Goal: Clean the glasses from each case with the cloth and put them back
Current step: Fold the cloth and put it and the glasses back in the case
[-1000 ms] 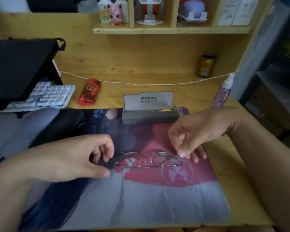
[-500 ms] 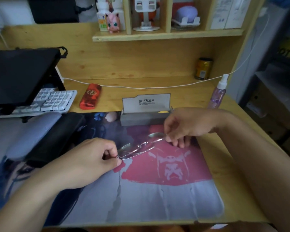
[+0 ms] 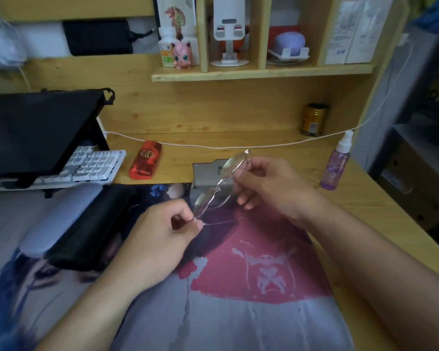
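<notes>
Glasses (image 3: 222, 184): raised off the surface, before the open grey case (image 3: 208, 174) at 12 o'clock. Your left hand (image 3: 162, 239) pinches one hinge, your right hand (image 3: 269, 188) the other rim, presumably keeping lenses fingerprint-free.

Thin-framed glasses (image 3: 222, 184) held tilted above the printed desk mat (image 3: 238, 312), pinched at the lower end by the left hand (image 3: 167, 239) and at the upper lens by the right hand (image 3: 269, 188). Just behind the grip, an open grey case (image 3: 205, 173); left of it, a red case (image 3: 145, 159); right, a purple spray bottle (image 3: 336, 165).
</notes>
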`<state>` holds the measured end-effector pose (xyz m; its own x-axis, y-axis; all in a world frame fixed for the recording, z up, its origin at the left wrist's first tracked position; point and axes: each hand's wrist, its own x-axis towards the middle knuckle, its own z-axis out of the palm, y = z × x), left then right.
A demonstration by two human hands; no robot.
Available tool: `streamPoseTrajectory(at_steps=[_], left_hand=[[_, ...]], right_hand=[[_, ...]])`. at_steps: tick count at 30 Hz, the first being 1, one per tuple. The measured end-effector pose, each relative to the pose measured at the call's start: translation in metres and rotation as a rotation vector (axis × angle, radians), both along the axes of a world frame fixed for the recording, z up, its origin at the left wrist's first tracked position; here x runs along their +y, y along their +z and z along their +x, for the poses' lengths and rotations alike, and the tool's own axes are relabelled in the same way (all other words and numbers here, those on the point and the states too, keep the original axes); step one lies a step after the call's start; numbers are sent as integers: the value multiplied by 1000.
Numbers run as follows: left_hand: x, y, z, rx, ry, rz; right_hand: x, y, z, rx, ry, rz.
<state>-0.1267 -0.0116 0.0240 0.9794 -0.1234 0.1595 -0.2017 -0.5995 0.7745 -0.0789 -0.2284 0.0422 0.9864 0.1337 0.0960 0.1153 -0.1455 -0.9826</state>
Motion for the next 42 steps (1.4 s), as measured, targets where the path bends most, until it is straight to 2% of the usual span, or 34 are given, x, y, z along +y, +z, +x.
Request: streamPoseTrajectory(at_steps=[4, 8, 13, 16, 18, 20, 24, 30, 33, 36, 40, 42], left_hand=[[9, 13, 5, -50, 46, -159], [16, 28, 4, -156, 70, -194], [13, 33, 11, -240, 102, -261], [7, 25, 18, -229, 99, -305], [2, 19, 21, -196, 75, -264], [-4, 15, 21, -188, 54, -158], [-15, 17, 22, -172, 20, 18], [-36, 27, 37, -178, -114, 239], [-32, 28, 64, -181, -142, 322], [-18, 8, 95, -215, -1, 215], [-12, -20, 98, 112, -109, 118], [-9, -26, 101, 132, -120, 168]], right_hand=[[-12, 17, -5, 95, -33, 135], [-13, 29, -13, 128, 79, 236], [-9, 24, -10, 126, -133, 211], [-7, 19, -10, 292, 18, 220], [-2, 17, -11, 305, 92, 313], [5, 13, -9, 237, 39, 361], [11, 2, -5, 91, -86, 278], [4, 0, 3, -24, -211, 336], [-16, 5, 10, -155, -348, 137], [-40, 12, 18, -334, -425, -299], [-42, 32, 39, -594, -366, -721], [-31, 43, 53, -681, -207, -905]])
